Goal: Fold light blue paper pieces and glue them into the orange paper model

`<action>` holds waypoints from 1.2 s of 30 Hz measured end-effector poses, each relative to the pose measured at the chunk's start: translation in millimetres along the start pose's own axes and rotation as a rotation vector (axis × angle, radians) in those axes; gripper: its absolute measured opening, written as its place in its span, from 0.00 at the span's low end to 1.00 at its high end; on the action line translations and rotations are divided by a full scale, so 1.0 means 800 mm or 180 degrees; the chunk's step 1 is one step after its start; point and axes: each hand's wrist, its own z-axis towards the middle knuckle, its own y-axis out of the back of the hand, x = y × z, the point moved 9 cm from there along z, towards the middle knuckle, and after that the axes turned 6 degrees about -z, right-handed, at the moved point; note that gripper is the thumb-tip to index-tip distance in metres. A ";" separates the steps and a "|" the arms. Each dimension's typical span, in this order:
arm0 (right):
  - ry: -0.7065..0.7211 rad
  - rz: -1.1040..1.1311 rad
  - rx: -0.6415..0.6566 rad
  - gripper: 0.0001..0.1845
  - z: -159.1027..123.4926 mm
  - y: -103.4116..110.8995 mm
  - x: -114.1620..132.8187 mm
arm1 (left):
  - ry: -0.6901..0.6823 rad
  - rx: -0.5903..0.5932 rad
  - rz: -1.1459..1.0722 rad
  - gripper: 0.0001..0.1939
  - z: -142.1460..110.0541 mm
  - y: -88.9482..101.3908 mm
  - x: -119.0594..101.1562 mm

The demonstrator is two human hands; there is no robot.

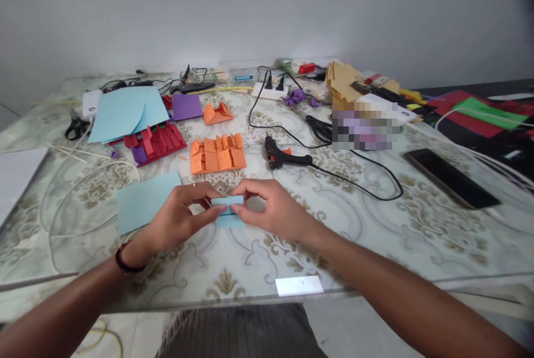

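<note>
Between my two hands is a small folded piece of light blue paper (227, 201), held just above the patterned tabletop. My left hand (189, 207) pinches its left end, thumb in front and fingers behind. At the right end, my right hand (267, 205) grips it the same way, the two thumbs close together. A flat light blue sheet (142, 202) lies partly behind my left wrist. Just beyond my hands sits an orange folded-paper piece (218, 153). To its right rests a black glue gun (287, 156) with its cord trailing right.
Light blue sheets (129, 110) partly cover red folded paper (158, 141) at the back left. Black-handled scissors (319, 128) lie behind the glue gun. A power strip (270, 91) stands near the wall. A phone (450, 177) lies at right. White cable loops cross the left side.
</note>
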 end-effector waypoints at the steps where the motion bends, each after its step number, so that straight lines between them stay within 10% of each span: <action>1: -0.0012 -0.0007 0.0026 0.03 0.000 -0.001 0.000 | -0.0014 0.0042 -0.0074 0.04 0.000 -0.003 0.000; 36: -0.0049 0.0259 0.0101 0.02 0.001 -0.007 0.004 | 0.0109 0.0283 -0.0275 0.01 -0.001 -0.010 0.006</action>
